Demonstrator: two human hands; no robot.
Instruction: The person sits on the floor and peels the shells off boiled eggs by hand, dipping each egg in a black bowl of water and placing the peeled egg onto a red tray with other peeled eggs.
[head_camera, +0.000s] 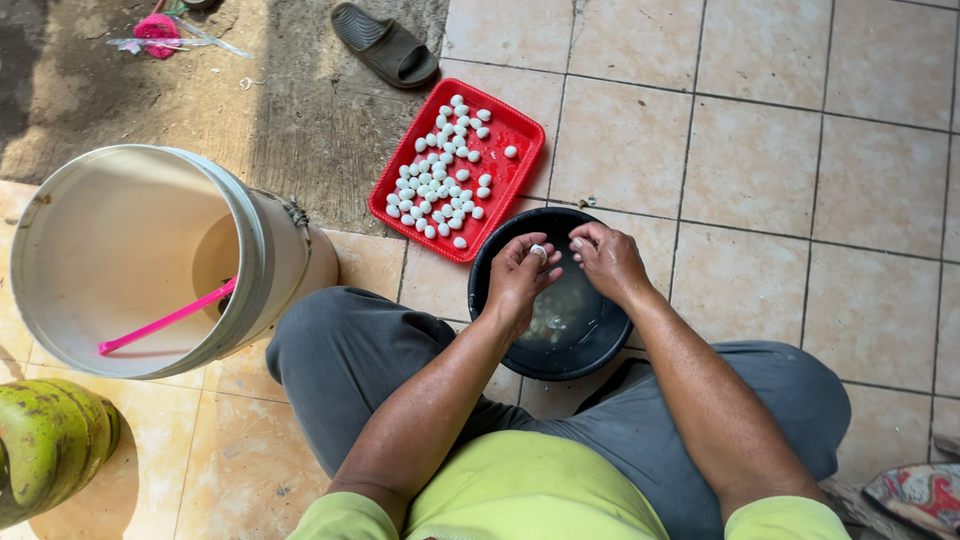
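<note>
Left hand (518, 275) is curled, fingers bent toward the thumb, pinching a small white oval ball (538, 251) at the fingertips. Right hand (606, 260) sits just beside it, fingers loosely bent and close together, fingertips near or touching the same ball; whether it grips anything cannot be told. Both hands hover over the near rim of a round black plastic basin (590, 345) standing on the beige tiled floor (780, 170) between the person's knees. The basin holds water with pale pieces at the bottom, too blurred to identify.

Just beyond the basin, touching or overlapping its far rim, lies a red rectangular plastic tray (515, 165), tilted diagonally, carrying many small white balls spread in one layer.

To the left stands a large white plastic bucket (265, 250) with a pink plastic stick (165, 320) leaning inside. A green rounded gas cylinder (50, 440) is at lower left. A dark sandal (385, 45) rests on the bare concrete beyond the tray.
</note>
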